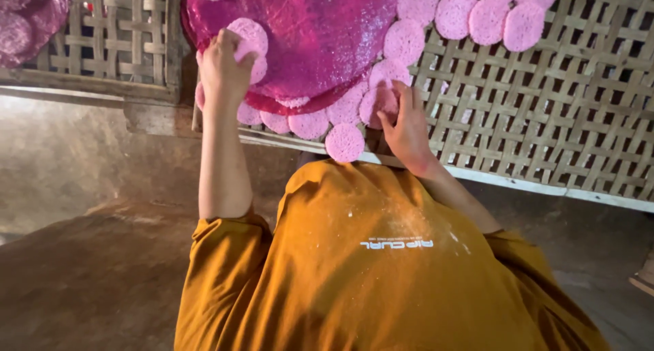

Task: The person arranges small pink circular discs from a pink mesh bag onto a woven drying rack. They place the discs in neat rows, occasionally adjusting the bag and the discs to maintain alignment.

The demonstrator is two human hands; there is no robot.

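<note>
Bamboo, woven in an open lattice, makes up the large drying rack (545, 119) that fills the view from 12 to 3 o'clock; a second such rack (122, 31) is seen at 10 o'clock. On the large rack a wide round magenta sheet (313, 31) is spread at 12 o'clock, its near edge ringed with small rounds, and a row of pink rounds (487, 13) is laid at 1 o'clock. An orange shirt (354, 269) takes up the 6 o'clock part, with a short white strip of print at its middle.

The left hand (228, 65) is closed on a small pink disc (248, 36), pinched between thumb and fingers over the sheet's 9 o'clock edge; the disc lies at 1 o'clock from that hand. The right hand (409, 126) is spread flat, fingertips resting on a mottled disc (376, 105) at 10 o'clock from it, nothing being gripped. A loose pink round (345, 142) sits on the rack's near rim between both hands, closer to the right one.
</note>
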